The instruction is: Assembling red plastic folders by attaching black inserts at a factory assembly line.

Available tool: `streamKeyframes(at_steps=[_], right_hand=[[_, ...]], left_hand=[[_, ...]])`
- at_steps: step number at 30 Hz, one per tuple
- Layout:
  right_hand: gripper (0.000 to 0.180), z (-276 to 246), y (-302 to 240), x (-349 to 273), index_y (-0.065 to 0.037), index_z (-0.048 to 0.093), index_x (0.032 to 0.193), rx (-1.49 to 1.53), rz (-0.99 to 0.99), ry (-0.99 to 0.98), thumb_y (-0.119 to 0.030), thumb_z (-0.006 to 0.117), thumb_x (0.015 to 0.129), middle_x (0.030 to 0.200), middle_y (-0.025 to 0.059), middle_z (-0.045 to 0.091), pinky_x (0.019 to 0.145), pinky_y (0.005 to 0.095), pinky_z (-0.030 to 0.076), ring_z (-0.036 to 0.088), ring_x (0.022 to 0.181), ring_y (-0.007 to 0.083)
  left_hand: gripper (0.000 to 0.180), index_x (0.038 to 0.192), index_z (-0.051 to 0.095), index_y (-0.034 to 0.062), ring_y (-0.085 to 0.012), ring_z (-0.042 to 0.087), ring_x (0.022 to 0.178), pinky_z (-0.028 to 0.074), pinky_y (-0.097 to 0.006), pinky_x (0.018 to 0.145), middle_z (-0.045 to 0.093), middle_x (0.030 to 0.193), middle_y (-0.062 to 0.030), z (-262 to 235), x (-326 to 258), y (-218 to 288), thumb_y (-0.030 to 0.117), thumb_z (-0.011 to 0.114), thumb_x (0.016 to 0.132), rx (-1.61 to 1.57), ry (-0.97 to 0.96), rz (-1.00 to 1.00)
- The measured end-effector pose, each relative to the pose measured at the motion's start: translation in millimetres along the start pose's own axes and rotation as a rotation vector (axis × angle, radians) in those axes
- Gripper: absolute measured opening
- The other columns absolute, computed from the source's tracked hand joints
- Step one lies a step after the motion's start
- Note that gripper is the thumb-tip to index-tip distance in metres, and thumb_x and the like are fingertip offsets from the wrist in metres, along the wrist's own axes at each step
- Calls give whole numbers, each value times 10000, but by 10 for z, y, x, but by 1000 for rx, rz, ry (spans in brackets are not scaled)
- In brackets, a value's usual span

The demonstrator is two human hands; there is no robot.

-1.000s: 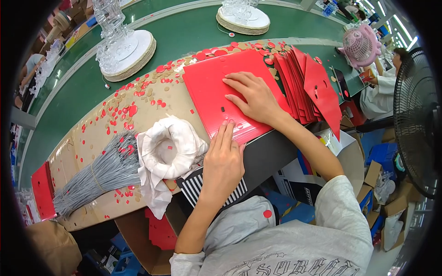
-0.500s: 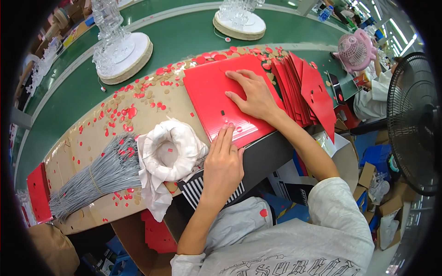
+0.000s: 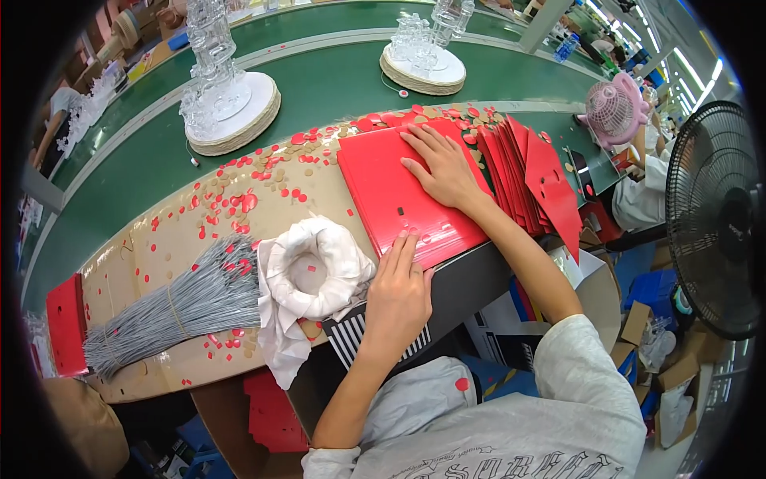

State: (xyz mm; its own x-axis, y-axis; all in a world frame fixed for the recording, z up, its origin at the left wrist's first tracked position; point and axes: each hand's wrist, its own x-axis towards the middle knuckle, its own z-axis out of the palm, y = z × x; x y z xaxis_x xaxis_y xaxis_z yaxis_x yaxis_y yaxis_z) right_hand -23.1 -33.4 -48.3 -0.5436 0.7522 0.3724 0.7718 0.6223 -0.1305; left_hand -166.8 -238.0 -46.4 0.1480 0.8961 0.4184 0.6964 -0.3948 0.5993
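Observation:
A stack of flat red sheets with small slots lies on the table in front of me. My right hand rests on its far part, fingers spread and palm down. At the near edge, the stretched fingers of my left hand lie on the red surface by a small red disc. Nothing is gripped in either hand. Right of the stack, several folded red pieces lean in a fanned row. A white cloth-wrapped ring stands just left of my left hand.
A tied bundle of grey wires lies left, with red and tan discs scattered around. Clear plastic pieces on round white bases stand on the green conveyor. A black fan and a pink fan are at right.
The view has shifted, so the table and everything on it sit lower and slightly further right in the picture. Both hands keep nearly the same places on the red stack.

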Motion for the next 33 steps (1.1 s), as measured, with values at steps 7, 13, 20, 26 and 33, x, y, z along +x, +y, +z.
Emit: streamKeyframes(at_steps=[7, 13, 20, 26, 33], right_hand=[[467, 45, 57, 111, -133, 584, 1370, 90, 85, 41, -397, 579, 985, 1473, 116, 499, 1129, 490, 323, 417, 1412, 282], [465, 85, 46, 106, -142, 536, 1410, 73, 94, 44, -353, 572, 997, 1512, 121, 472, 1149, 478, 300, 428, 1412, 291], [527, 43, 369, 443, -94, 586, 1324, 157, 179, -108, -326, 584, 851, 1358, 130, 553, 1189, 653, 96, 429, 1385, 305], [574, -418, 247, 553, -120, 564, 1266, 140, 60, -38, -325, 747, 763, 1251, 73, 614, 1186, 649, 152, 533, 1262, 265], [420, -813, 23, 507, -161, 609, 1131, -21, -130, 162, -282, 791, 773, 1206, 23, 640, 1163, 678, 209, 574, 1210, 262]], left_hand=[[244, 938, 661, -146, -387, 525, 1310, 428, -464, 1088, 552, 1375, -266, -20, 47, 18, 96, 643, 912, -12, 6, 3], [239, 933, 656, -148, -391, 524, 1310, 427, -459, 1090, 553, 1370, -268, -3, 8, -7, 89, 645, 909, -5, 7, 15], [151, 864, 635, -108, -401, 556, 1279, 450, -470, 1071, 587, 1344, -254, -1, 17, 24, 40, 649, 893, 2, 75, 25], [154, 885, 639, -121, -398, 509, 1331, 425, -473, 1101, 562, 1376, -250, 49, -11, 27, 33, 636, 890, 40, 75, 31], [202, 881, 650, -153, -400, 496, 1344, 415, -488, 1099, 561, 1365, -268, 24, -10, 18, 47, 631, 901, 17, 76, 48]])
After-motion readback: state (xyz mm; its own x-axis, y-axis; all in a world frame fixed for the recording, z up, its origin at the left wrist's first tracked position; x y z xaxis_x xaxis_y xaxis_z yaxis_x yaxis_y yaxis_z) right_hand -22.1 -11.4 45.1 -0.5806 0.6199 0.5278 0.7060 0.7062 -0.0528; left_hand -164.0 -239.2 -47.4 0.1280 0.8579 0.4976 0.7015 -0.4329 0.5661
